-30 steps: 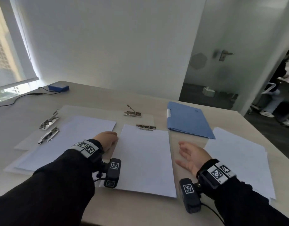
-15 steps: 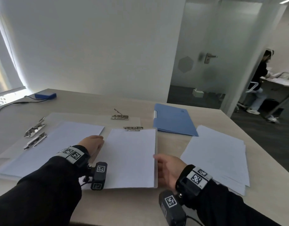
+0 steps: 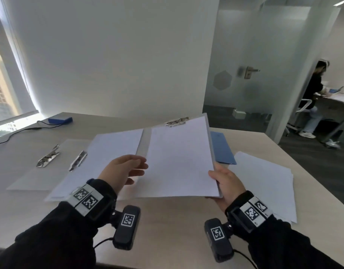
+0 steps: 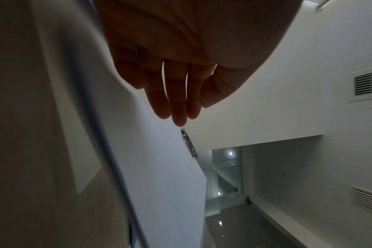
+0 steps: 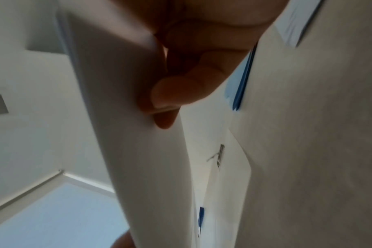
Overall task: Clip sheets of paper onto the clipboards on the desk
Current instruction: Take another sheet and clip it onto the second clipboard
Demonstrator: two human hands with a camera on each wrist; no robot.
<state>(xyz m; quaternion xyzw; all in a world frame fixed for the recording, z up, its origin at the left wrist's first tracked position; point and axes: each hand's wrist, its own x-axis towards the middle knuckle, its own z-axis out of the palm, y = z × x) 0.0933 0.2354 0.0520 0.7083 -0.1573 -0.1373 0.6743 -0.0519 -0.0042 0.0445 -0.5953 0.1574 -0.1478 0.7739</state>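
A clipboard with a white sheet (image 3: 179, 160) under its metal clip (image 3: 176, 121) is lifted off the desk and tilted. My right hand (image 3: 217, 179) grips its lower right edge, thumb on top; in the right wrist view the fingers (image 5: 181, 90) curl under the board (image 5: 127, 134). My left hand (image 3: 136, 168) hovers open at the board's left edge; whether it touches is unclear. In the left wrist view its fingers (image 4: 176, 100) are straight over the sheet (image 4: 159, 167). A second clipboard with paper (image 3: 109, 150) lies on the desk to the left.
A third clipboard (image 3: 31, 177) with its clip (image 3: 48, 156) lies at the far left. A stack of loose sheets (image 3: 264, 181) is on the right, a blue folder (image 3: 222, 150) behind it. A blue box (image 3: 60, 119) with a cable sits far left. A person sits beyond the glass door.
My right hand took hold of the clipboard's right edge and raised it off the desk. My left hand came off the desk and rose beside the board's left edge.
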